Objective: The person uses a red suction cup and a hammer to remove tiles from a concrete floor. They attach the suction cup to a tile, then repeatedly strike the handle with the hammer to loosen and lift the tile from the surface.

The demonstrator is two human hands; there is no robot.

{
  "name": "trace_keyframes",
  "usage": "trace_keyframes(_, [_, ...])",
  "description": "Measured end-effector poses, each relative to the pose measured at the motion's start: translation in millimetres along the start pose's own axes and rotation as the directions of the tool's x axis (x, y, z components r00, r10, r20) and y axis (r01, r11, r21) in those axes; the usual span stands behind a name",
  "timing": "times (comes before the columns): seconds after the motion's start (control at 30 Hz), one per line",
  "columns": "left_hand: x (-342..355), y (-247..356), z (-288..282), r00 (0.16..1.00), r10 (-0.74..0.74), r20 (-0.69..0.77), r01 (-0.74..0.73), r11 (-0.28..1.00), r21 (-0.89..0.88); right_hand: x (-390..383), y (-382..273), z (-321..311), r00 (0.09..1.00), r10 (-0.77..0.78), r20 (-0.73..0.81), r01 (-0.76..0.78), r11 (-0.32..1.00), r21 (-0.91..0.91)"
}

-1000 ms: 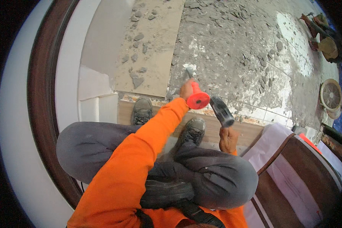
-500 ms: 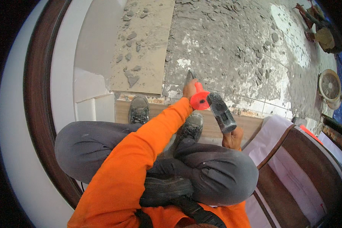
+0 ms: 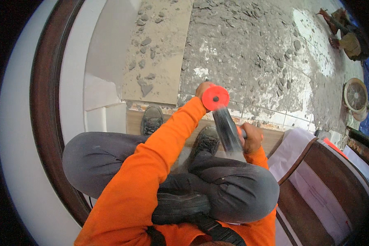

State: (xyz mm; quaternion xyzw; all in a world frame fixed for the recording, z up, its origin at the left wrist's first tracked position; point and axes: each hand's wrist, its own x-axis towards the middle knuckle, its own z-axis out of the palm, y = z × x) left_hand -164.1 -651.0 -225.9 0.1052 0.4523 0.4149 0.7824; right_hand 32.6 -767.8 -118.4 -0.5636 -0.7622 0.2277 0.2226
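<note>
My left hand (image 3: 202, 89) is closed around a chisel beside the strip of stripped floor. The chisel's round red hand guard (image 3: 222, 95) faces up with its dark struck end in the middle, and it hides most of the blade. In my right hand (image 3: 254, 139) is the handle of a club hammer (image 3: 226, 129). The hammer's dark, blocky head is smeared by motion, its upper end close to the red guard; I cannot tell whether they touch. Grey chips and patches of white show on the floor (image 3: 229, 49) ahead of the chisel.
A beige board (image 3: 168, 78) strewn with chips lies left of the chipped floor. At the far right are another person (image 3: 350, 41), partly seen, and a round fan (image 3: 355, 95). A brown-and-white striped covered object (image 3: 315, 180) stands to my right. Dark wooden trim (image 3: 45, 102) runs along the left.
The hammer head has swung slightly left and down in the picture, and more of my right hand shows. The chisel has tipped, so its guard faces up and its blade is now mostly hidden.
</note>
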Motion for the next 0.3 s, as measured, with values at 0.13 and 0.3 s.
trace_keyframes(0.13, [8, 20, -36, 0.989, 0.113, -0.092, -0.054, 0.869, 0.491, -6, -13, 8, 0.981, 0.171, 0.091, -0.172, 0.985, 0.006])
trace_keyframes(0.3, [58, -50, -89, 0.973, 0.232, -0.024, -0.166, 0.763, 0.625, -14, -36, 5, 0.992, 0.104, 0.072, -0.120, 0.956, 0.269])
